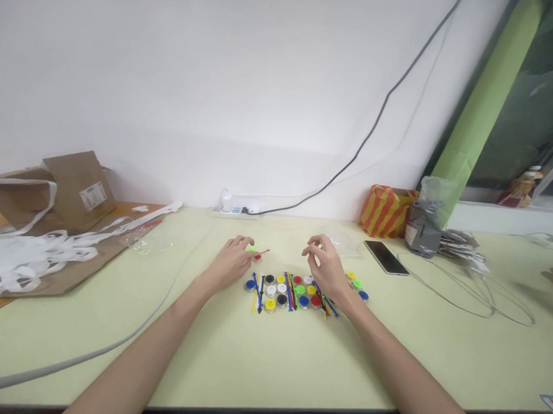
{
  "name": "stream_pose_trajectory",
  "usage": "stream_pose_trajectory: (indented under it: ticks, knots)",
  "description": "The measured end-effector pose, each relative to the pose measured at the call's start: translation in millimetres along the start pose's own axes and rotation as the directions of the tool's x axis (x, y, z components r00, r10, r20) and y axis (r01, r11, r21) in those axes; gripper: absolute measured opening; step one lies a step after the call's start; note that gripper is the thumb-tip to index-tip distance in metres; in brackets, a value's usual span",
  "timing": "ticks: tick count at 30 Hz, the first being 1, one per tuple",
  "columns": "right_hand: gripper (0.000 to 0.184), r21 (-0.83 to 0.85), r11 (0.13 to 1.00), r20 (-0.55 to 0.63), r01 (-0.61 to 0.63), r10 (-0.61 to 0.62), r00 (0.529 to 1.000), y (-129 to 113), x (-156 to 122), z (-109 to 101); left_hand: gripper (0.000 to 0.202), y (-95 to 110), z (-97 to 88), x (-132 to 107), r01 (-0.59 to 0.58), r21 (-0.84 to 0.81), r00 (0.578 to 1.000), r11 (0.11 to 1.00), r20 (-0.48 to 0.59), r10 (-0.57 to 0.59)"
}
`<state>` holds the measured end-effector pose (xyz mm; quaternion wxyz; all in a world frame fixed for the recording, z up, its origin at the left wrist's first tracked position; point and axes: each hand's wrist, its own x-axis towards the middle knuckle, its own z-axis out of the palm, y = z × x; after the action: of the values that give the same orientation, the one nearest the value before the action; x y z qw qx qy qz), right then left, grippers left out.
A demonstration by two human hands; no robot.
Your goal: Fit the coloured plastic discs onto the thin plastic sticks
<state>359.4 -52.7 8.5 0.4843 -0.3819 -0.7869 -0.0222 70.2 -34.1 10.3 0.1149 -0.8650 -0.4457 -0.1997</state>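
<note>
Two thin sticks, a green stick (256, 247) and a red stick (263, 252), poke out from the fingertips of the left hand (231, 263), which pinches them together above the pale green table (259, 360). A small red cap (258, 257) lies on the table just under those fingertips. The right hand (325, 266) hovers nearby with its fingers curled loosely inward and thumb close to the index finger; whether anything sits between them cannot be told.

Between and just in front of both hands lies a cluster of small round caps (290, 292) in blue, black, white, yellow, green and red, set in rough rows, with more coloured sticks (291, 291) lying across and beside them. A few further caps (357, 285) lie just right of the right wrist.

Farther right, a dark phone (386, 257) lies flat on the table, near a grey plastic-wrapped bundle (422, 224) and an orange-and-yellow striped bag (387, 210) against the wall. A loop of thin wire (485, 301) spreads over the right side of the table. At the wall behind the hands sits a white power strip (237, 210) with a dark cable (368, 131) rising up the wall. On the left lie a brown paper bag (73, 187) and a heap of white straps (18, 258), and a grey cable (126, 335) runs across the table's near left part.
</note>
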Motion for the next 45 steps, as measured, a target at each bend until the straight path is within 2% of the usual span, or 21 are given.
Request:
stream_pose_trajectory:
  ticks: [3, 7, 11, 16, 20, 22, 24, 27, 32, 36, 39, 42, 45]
  knots:
    - [0.028, -0.003, 1.000, -0.008, -0.001, 0.001, 1.000, 1, 0, 0, 0.031, -7, 5.7, -2, 0.001, -0.051, 1.000, 0.999, 0.000, -0.001]
    - [0.027, 0.002, 1.000, -0.014, 0.008, -0.008, 1.000, 4, 0, 1, 0.037, -15, 14.1, -4, 0.052, -0.152, 0.987, 0.987, 0.157, -0.028]
    - [0.027, 0.006, 1.000, -0.020, 0.023, -0.023, 1.000, 5, 0, 2, 0.056, -11, 20.9, -1, 0.101, -0.052, 0.964, 0.993, 0.253, -0.085]
    - [0.027, 0.006, 0.999, -0.004, 0.036, -0.036, 0.999, 2, 0, 3, 0.051, 1, 23.2, 5, 0.098, 0.075, 0.961, 0.992, 0.252, -0.114]
    - [0.027, 0.008, 0.999, 0.005, 0.040, -0.040, 0.999, 2, 0, 5, 0.046, 11, 0.3, 8, 0.078, 0.041, 0.993, 0.996, 0.091, -0.082]
    - [0.027, 0.011, 0.999, 0.010, 0.038, -0.038, 0.999, 1, -1, 6, 0.042, 14, -18.0, 6, 0.030, -0.065, 0.997, 0.997, 0.075, -0.025]
    - [0.027, 0.013, 0.999, 0.015, 0.041, -0.041, 0.999, -1, -2, 6, 0.035, 17, -33.8, 4, 0.068, -0.175, 0.988, 0.982, 0.147, -0.042]
    - [0.027, 0.018, 0.999, 0.034, 0.042, -0.043, 0.999, -4, -4, 7, 0.028, 18, -44.0, -1, 0.196, -0.278, 0.943, 0.941, 0.316, -0.103]
    - [0.027, 0.021, 0.999, 0.044, 0.044, -0.045, 0.998, -6, -7, 10, 0.032, 15, -36.8, -5, 0.232, -0.329, 0.894, 0.915, 0.443, -0.068]
    - [0.028, 0.020, 0.998, 0.058, 0.052, -0.053, 0.997, -8, -8, 11, 0.018, 13, -33.1, -5, 0.220, -0.345, 0.887, 0.912, 0.459, -0.040]
    - [0.028, 0.009, 0.999, 0.089, 0.045, -0.046, 0.995, -17, -9, 13, 0.015, 12, -30.2, -5, 0.226, -0.333, 0.887, 0.916, 0.460, -0.052]
    - [0.020, -0.024, 1.000, 0.159, 0.018, -0.014, 0.987, -33, -11, 19, 0.014, 11, -24.9, -5, 0.228, -0.318, 0.886, 0.920, 0.460, -0.060]
    - [0.010, -0.066, 0.998, 0.286, 0.004, 0.015, 0.958, -52, -9, 32, 0.015, 10, -19.7, -6, 0.229, -0.301, 0.883, 0.926, 0.464, -0.067]
